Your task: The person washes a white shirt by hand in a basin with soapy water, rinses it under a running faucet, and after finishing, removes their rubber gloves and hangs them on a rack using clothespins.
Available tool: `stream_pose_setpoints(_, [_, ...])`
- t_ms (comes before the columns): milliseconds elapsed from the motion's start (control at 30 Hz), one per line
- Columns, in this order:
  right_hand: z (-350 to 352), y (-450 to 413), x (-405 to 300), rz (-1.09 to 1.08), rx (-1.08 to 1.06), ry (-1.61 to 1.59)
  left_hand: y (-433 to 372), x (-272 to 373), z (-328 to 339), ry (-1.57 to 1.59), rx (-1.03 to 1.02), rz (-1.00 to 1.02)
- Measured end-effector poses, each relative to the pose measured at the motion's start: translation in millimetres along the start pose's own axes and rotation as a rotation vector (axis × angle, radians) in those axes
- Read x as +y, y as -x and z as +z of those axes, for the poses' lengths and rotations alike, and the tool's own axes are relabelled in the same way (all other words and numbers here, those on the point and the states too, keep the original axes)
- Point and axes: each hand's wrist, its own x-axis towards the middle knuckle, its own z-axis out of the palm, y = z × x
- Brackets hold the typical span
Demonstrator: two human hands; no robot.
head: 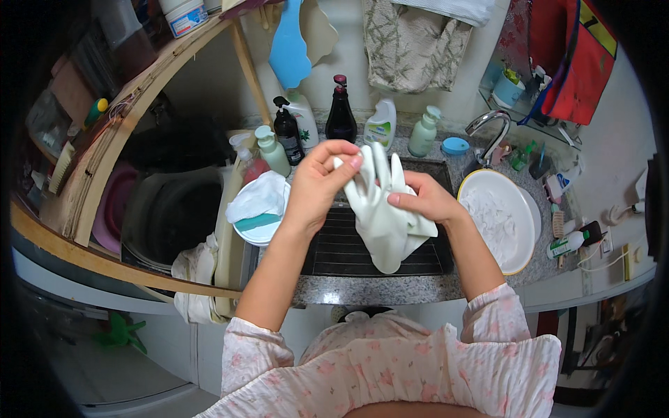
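Observation:
A pale rubber glove (384, 219) hangs between my two hands above a black ribbed board or basin (334, 240). My left hand (326, 180) pinches one of its fingertips between thumb and fingers. On the other side, my right hand (426, 197) grips the glove's body, thumb in front. The glove's fingers point up and its loose cuff droops. To the right stands a white basin with a yellow rim (470, 180), holding white cloth or suds; I cannot tell which. At the left, a white cloth (261, 196) and a teal sponge (256, 222) rest on a white round container (272, 237).
Along the back of the granite counter (366, 290) stand several bottles, including a dark pump bottle (341, 117) and a spray bottle (380, 123). A chrome faucet (494, 136) rises beside a blue soap dish (455, 146). A wooden shelf edge (130, 130) curves along the left, above an open washing machine (172, 219).

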Motion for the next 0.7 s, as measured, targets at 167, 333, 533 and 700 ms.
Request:
stream_pose_setpoints(167, [-34.6,-9.5,-5.2,-0.086,0.311,-0.029,-3.0,-12.0,-22.9,-0.193,0.091,0.03])
stream_pose_setpoints(333, [-47.2,-22.7,-44.7,-0.453,0.494,-0.196,4.3,-65.2,-24.4,-0.084,0.03,-0.362])
stream_pose_setpoints(533, [-22.9,1.3,-48.1,-0.782,0.523,-0.154,-8.4,-108.4,8.4,0.747,-0.07,-0.554])
stream_pose_setpoints(700, [-21.6,53.1,7.1,-0.503,0.177,0.104,-26.0,-103.8,24.8,0.458,0.072,-0.34])
